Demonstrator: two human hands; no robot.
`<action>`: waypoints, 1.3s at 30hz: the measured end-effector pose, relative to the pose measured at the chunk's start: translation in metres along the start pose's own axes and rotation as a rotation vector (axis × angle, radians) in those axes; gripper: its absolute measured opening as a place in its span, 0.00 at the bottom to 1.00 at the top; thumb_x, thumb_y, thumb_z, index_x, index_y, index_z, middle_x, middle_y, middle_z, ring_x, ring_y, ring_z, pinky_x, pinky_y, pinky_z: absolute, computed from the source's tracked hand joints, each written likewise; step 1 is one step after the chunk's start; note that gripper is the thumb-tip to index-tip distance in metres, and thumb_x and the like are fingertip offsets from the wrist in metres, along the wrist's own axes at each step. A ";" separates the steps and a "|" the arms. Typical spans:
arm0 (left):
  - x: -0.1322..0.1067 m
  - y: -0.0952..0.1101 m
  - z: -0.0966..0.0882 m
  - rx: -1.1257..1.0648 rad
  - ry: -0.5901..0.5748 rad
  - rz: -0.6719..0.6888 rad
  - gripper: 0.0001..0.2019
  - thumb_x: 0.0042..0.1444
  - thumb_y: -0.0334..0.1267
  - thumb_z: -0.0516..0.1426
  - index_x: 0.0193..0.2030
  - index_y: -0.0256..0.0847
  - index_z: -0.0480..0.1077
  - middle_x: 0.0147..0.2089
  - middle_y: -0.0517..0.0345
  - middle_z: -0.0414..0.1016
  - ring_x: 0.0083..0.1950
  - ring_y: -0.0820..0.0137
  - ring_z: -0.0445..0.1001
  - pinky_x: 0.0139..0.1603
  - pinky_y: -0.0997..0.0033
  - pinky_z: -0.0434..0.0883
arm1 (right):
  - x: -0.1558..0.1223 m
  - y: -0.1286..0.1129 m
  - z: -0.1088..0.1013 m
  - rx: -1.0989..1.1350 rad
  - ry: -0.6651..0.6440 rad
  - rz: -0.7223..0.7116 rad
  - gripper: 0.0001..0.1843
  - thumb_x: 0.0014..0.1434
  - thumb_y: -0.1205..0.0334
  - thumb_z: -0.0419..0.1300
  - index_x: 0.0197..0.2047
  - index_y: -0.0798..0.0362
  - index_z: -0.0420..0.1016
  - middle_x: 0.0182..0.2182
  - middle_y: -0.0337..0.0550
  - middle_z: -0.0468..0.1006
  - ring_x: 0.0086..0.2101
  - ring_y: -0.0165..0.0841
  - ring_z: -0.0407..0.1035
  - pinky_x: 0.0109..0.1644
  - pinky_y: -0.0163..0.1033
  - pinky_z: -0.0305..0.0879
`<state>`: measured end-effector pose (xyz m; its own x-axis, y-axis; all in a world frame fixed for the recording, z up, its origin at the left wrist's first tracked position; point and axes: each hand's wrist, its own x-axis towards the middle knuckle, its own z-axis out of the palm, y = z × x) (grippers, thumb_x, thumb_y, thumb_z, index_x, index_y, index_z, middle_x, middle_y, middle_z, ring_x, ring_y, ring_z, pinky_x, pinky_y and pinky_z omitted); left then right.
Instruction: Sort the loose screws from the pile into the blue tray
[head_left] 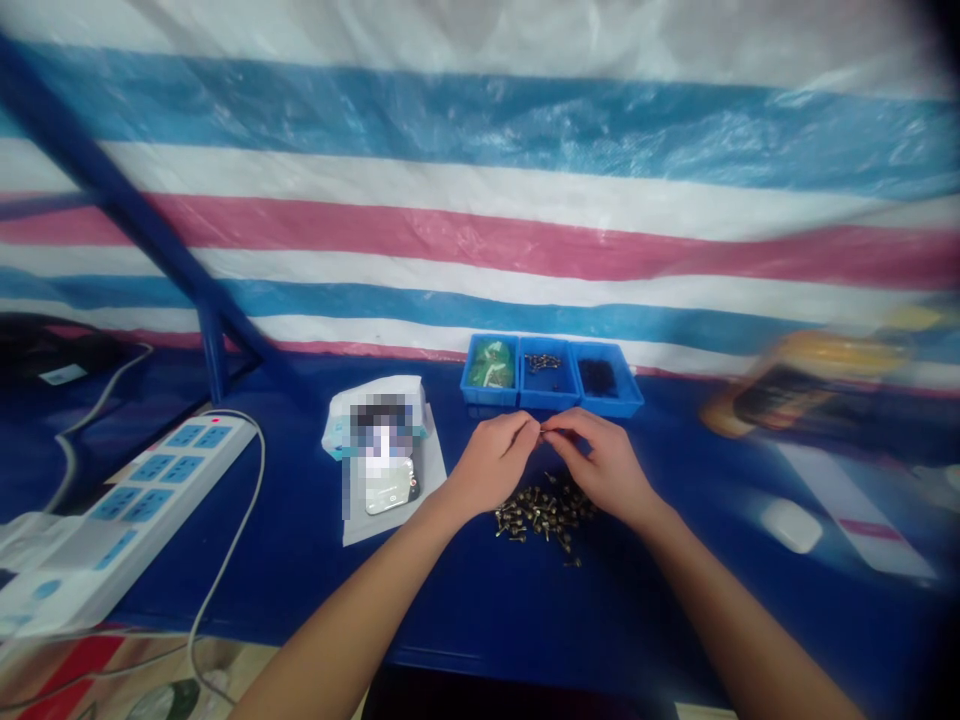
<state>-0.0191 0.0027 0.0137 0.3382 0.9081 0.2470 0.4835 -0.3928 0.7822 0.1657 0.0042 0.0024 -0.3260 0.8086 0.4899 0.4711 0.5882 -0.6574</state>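
Note:
My left hand [501, 455] and my right hand [596, 460] meet fingertip to fingertip above the blue table, just in front of the blue bins. Both are closed in a pinch. A tiny thin piece shows between the fingertips, too small to name. Below and between the hands lies a loose pile of small brass-coloured metal parts [544, 515] with thin stems. Behind them stand three joined blue bins: the left bin [491, 398] holds a green bag of small pieces, the middle bin [551, 398] a few metal parts, the right bin [609, 406] a dark mass of small bits.
A white power strip [161, 500] with a cable lies at the left. Beside it are a tissue pack [337, 425] and a phone [390, 490] on a white sheet. At the right are a blurred yellow-brown bottle [810, 375] and a white rounded case [791, 525].

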 end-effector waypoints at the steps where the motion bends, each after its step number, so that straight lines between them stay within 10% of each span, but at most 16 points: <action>1: 0.000 0.001 0.000 0.000 0.004 -0.003 0.19 0.70 0.43 0.44 0.32 0.40 0.67 0.32 0.61 0.71 0.35 0.71 0.69 0.40 0.69 0.64 | 0.000 0.000 0.000 0.003 -0.003 0.023 0.06 0.65 0.62 0.57 0.42 0.49 0.76 0.38 0.41 0.79 0.35 0.33 0.72 0.41 0.37 0.67; 17: -0.001 0.000 0.002 0.118 0.074 0.014 0.09 0.64 0.41 0.53 0.36 0.43 0.72 0.34 0.60 0.76 0.37 0.68 0.73 0.39 0.68 0.66 | 0.005 0.018 0.000 0.149 -0.121 0.452 0.26 0.68 0.47 0.50 0.22 0.54 0.65 0.20 0.36 0.67 0.25 0.29 0.62 0.32 0.36 0.58; 20: -0.001 0.000 0.002 0.122 0.077 0.020 0.08 0.64 0.41 0.53 0.36 0.43 0.71 0.33 0.61 0.76 0.37 0.69 0.72 0.38 0.68 0.65 | 0.004 0.025 0.005 0.348 -0.003 0.474 0.19 0.65 0.45 0.54 0.37 0.53 0.70 0.24 0.35 0.70 0.25 0.30 0.66 0.33 0.37 0.62; 24: -0.002 0.000 0.001 0.123 0.087 0.010 0.09 0.64 0.40 0.53 0.36 0.43 0.71 0.33 0.61 0.76 0.36 0.69 0.73 0.36 0.68 0.65 | 0.003 0.031 0.002 0.435 0.126 0.535 0.34 0.58 0.44 0.62 0.60 0.50 0.56 0.26 0.33 0.72 0.24 0.31 0.67 0.32 0.38 0.66; 32: -0.001 -0.004 0.001 0.163 0.087 -0.018 0.09 0.64 0.42 0.53 0.36 0.43 0.72 0.34 0.59 0.77 0.37 0.67 0.74 0.39 0.66 0.68 | 0.006 0.041 -0.027 0.010 -0.112 0.454 0.16 0.62 0.48 0.57 0.36 0.53 0.76 0.26 0.39 0.75 0.27 0.32 0.68 0.31 0.37 0.63; 39: -0.001 -0.007 0.003 0.235 0.057 -0.033 0.09 0.63 0.42 0.54 0.38 0.44 0.73 0.36 0.59 0.78 0.38 0.66 0.74 0.38 0.65 0.68 | -0.002 0.048 -0.041 -0.061 -0.429 0.390 0.15 0.59 0.52 0.60 0.42 0.52 0.81 0.27 0.39 0.78 0.27 0.33 0.70 0.32 0.37 0.63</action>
<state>-0.0208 0.0039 0.0063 0.2767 0.9249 0.2606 0.6704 -0.3801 0.6372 0.2225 0.0303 -0.0064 -0.4156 0.9072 -0.0656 0.6654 0.2541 -0.7019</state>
